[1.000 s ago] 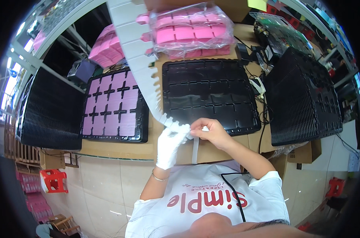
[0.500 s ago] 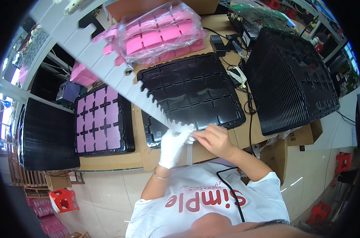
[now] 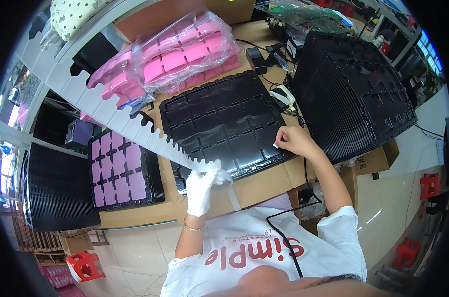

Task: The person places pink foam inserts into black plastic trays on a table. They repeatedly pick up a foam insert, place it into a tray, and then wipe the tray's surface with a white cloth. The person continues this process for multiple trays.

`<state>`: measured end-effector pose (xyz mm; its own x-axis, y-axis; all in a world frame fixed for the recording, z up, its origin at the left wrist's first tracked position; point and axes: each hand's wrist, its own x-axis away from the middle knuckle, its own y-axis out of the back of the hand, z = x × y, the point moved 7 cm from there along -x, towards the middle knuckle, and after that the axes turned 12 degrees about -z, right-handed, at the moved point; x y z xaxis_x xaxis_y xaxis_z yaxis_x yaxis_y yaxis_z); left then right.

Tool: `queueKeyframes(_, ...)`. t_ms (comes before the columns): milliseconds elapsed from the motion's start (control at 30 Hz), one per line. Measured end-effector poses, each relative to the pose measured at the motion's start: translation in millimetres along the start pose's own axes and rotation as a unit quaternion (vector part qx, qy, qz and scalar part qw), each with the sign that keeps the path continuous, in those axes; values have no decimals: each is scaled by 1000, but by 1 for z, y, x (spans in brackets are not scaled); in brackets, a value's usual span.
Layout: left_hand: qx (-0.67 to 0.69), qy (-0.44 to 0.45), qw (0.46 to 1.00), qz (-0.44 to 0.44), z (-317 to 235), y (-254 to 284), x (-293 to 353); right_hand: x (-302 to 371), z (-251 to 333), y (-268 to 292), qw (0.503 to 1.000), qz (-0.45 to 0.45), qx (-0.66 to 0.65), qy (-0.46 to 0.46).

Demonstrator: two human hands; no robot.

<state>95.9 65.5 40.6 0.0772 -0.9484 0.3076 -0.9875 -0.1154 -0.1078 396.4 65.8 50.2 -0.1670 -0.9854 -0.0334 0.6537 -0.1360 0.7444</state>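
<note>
My left hand (image 3: 203, 187), in a white glove, grips the near end of a long white notched strip (image 3: 100, 106) that runs up and away to the left, with a thin white tape tail (image 3: 231, 190) hanging from it. My bare right hand (image 3: 292, 141) pinches a small white piece against the right edge of the empty black compartment tray (image 3: 219, 123) in front of me.
A black tray filled with pink pads (image 3: 120, 166) lies at the left, next to a stack of black trays (image 3: 56, 188). Bagged pink pads (image 3: 185, 52) sit behind. A tall stack of black trays (image 3: 355, 89) stands at the right. Cables (image 3: 293, 111) trail over the cardboard surface.
My right hand has left the strip's end by my left hand and moved right to the tray's edge. The view has tilted, shifting the trays.
</note>
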Motion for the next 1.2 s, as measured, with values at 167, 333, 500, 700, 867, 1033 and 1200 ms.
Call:
queueKeyframes(167, 0, 0, 1000, 16, 3, 3, -3, 1, 4, 3, 999, -14, 39, -19)
queueKeyframes(333, 7, -1, 1000, 20, 3, 1, -2, 1, -4, -1, 998, -34, 43, -38)
queueKeyframes(500, 3, -4, 999, 44, 9, 6, -6, -1, -2, -1, 997, -36, 50, -37)
queueKeyframes(700, 0, -8, 999, 54, 4, 7, -4, -2, -4, -2, 998, -36, 44, -22)
queueKeyframes(867, 2, -17, 998, 62, 9, 8, -5, 12, 3, -6, 1000, -22, 1, 5)
queueKeyframes(1033, 0, -29, 998, 55, 4, 13, -2, 47, -7, 15, 969, -47, -241, -19)
queueKeyframes(1200, -83, -36, 996, 4, -2, 43, 8, 169, -50, 66, 939, -112, -323, -37)
